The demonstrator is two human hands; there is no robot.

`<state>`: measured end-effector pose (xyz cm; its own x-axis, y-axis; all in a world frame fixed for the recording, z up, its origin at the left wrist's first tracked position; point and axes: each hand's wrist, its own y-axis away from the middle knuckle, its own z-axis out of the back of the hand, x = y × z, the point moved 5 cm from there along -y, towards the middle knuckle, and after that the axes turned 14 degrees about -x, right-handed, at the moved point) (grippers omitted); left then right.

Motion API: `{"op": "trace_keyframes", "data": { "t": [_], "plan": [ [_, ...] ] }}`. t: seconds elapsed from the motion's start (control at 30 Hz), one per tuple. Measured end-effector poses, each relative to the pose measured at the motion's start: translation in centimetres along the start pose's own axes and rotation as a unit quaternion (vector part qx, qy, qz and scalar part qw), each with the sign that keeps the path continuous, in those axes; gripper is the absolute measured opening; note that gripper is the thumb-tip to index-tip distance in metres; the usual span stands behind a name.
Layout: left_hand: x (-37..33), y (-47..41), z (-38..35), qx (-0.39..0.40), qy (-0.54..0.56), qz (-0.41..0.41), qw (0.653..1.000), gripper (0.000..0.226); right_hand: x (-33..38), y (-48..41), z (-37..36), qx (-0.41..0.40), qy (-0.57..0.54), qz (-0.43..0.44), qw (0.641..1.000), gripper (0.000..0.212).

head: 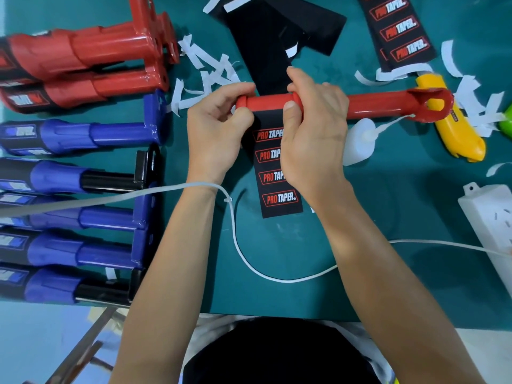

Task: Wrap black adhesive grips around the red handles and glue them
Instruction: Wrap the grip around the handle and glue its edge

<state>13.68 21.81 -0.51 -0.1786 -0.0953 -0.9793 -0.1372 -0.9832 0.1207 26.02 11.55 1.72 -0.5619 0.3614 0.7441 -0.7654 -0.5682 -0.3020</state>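
Note:
A red handle [376, 105] lies crosswise at the middle of the green mat, its forked end to the right. A black grip strip [278, 187] printed PRO TAPER hangs from the handle's left end toward me and lies flat on the mat. My left hand [219, 131] pinches the strip's top left edge against the handle's left end. My right hand [310, 126] grips the handle, thumb pressing on the strip's top right edge. More black grip pieces [282, 31] and printed strips [401, 29] lie at the back.
Finished red handles [91, 51] and blue handles [72, 134] lie stacked on the left. A white glue bottle [358, 142] and a yellow utility knife [460, 131] sit right of my hands. White backing scraps [210, 70] litter the mat. A white cable [243, 245] and power strip [490, 217] are nearby.

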Motion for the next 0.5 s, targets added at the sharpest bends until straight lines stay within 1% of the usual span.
{"op": "trace_keyframes", "data": {
  "t": [0.1,0.23,0.5],
  "plan": [
    [-0.2,0.3,0.0,0.006,-0.035,-0.041,0.999,0.034,0.0,-0.1,0.1,0.000,-0.002,-0.004,1.000,0.041],
    [-0.5,0.6,0.0,-0.015,-0.066,-0.095,0.993,0.031,-0.1,0.0,0.0,-0.009,0.001,0.011,1.000,0.040],
    [-0.9,1.6,0.1,-0.038,-0.139,-0.147,0.979,0.032,-0.5,-0.1,0.0,-0.011,0.009,0.007,1.000,0.041]
  ]
}}
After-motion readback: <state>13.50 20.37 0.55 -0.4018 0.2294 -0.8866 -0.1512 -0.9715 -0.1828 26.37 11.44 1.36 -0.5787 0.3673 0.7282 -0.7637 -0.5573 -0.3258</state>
